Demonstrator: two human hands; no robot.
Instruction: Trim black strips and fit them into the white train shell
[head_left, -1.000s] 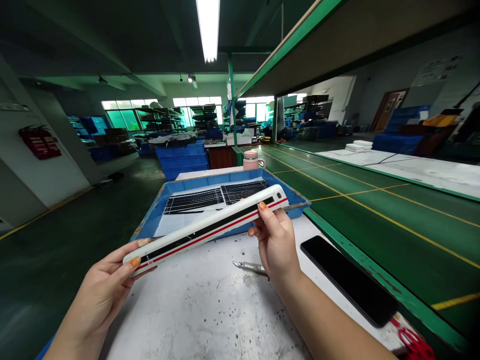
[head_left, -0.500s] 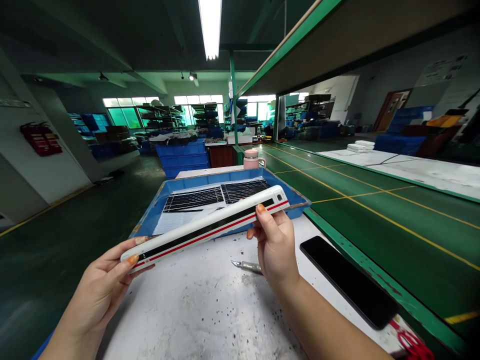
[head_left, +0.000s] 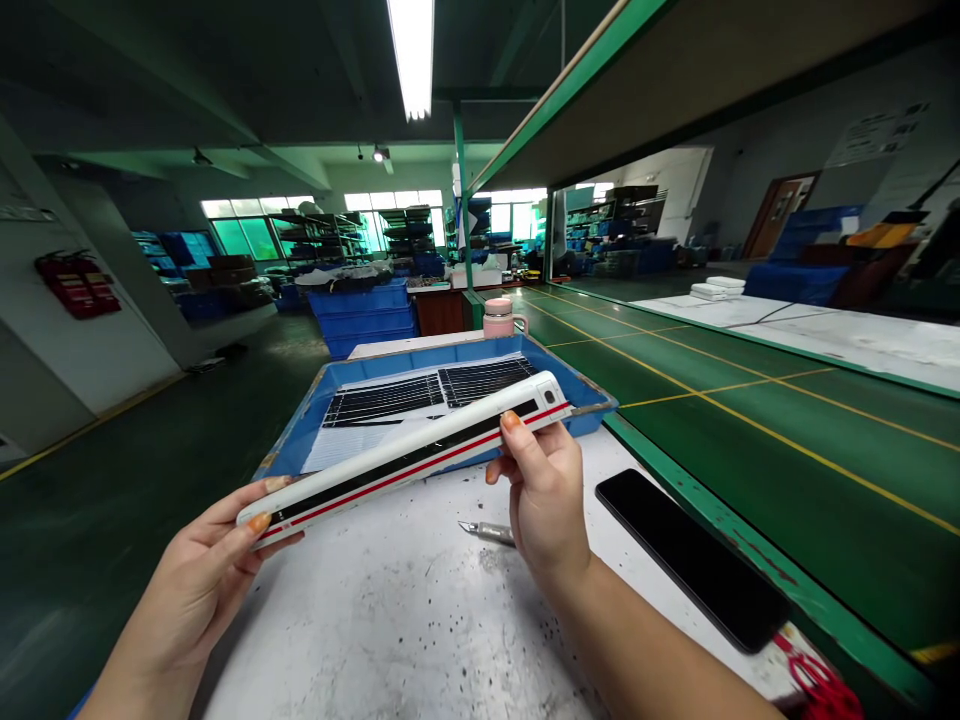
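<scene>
A long white plastic bar [head_left: 405, 452] with a black band and a red stripe is held level above the white worktable [head_left: 390, 620]. My left hand [head_left: 202, 580] grips its near left end with thumb on top. Its far right end sits pinched in my right hand [head_left: 544, 495], thumb on the black band. Behind the bar, a blue tray [head_left: 307, 430] holds sheets of black strips [head_left: 435, 390] on white paper.
A craft knife [head_left: 487, 532] lies on the table under my right hand. A black phone [head_left: 690, 555] lies to the right, and red scissors [head_left: 817, 680] sit at the near right edge. A pink bottle [head_left: 499, 318] stands behind the tray. A green conveyor belt [head_left: 750, 420] runs along the right.
The bar and both hands have shifted slightly left and toward me; the grip on it is unchanged.
</scene>
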